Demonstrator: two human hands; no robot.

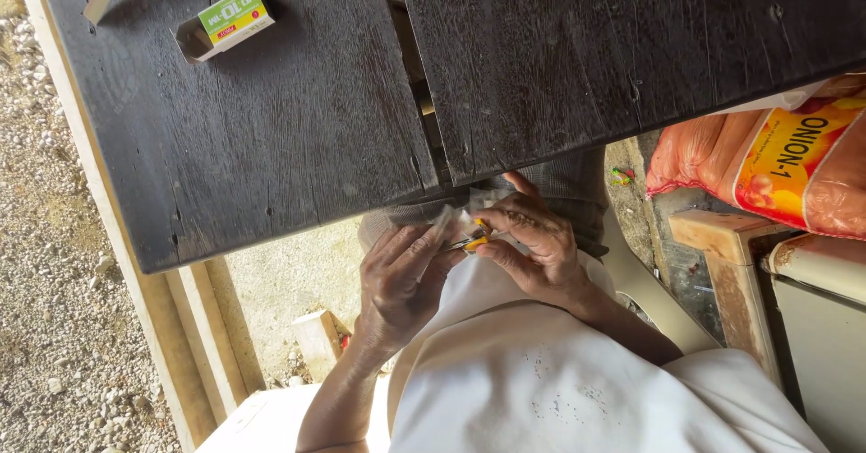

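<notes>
Starting at ten o'clock, a small green and white carton point(230, 20) lies open-ended on the dark, rough-grained plank table point(298, 128). Down at six o'clock the left hand point(397, 281) pinches a crinkled clear wrapper point(448, 222), its grip closed on it, while the right hand point(532, 245) clamps a small yellow tube point(473, 242). Unwrapping looks underway; freeing the tube calls for a steady peel. At three o'clock sits an orange mesh sack point(776, 160).

Outdoor yard, gravel ground point(54, 263) (onion sack point(767, 160))
</notes>
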